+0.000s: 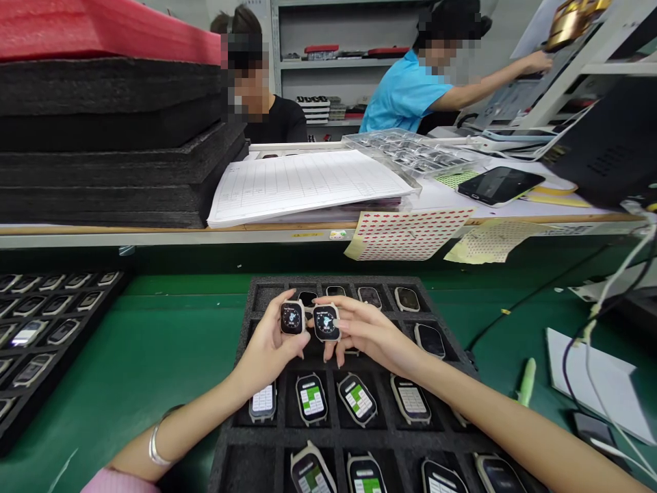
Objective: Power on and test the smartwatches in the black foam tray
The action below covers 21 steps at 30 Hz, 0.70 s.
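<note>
My left hand grips a strapless smartwatch with a lit clock face. Close beside it, my right hand pinches a second smartwatch that shows a similar lit face. Both are held above a black foam tray with square compartments. In the tray lie several more smartwatches, some with green and white blocks on their screens, such as this lit smartwatch. Others have dark screens, like the smartwatch at the right. My hands hide part of the tray's upper rows.
Another tray of watches lies at the left on the green mat. A green pen, white paper and cables are at the right. Stacked black foam, printed sheets and a phone occupy the shelf. Two people sit beyond.
</note>
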{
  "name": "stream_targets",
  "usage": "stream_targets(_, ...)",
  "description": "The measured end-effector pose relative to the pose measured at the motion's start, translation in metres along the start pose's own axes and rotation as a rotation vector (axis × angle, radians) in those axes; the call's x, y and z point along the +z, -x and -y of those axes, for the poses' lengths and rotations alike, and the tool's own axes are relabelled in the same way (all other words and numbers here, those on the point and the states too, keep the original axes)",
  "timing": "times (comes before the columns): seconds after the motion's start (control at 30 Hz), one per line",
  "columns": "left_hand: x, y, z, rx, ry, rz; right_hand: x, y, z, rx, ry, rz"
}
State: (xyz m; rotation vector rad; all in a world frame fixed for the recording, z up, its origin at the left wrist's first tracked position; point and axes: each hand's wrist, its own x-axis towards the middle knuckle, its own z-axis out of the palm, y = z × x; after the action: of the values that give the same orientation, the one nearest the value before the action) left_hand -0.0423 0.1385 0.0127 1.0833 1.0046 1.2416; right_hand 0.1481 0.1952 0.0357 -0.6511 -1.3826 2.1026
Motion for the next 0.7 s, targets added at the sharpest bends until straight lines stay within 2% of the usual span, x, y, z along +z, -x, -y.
stream_targets(0.2,-0.0035,-0.0013,0.0002,-0.040,0.207,0.015,-0.0050,-0.0004,0.0017,-0.041,0.036,-0.040)
stream_targets(0.7,-0.0050,0.0013,0.0066,-0.012,0.163,0.091,-0.0078,0.0014,0.0017,-0.026,0.080,-0.060)
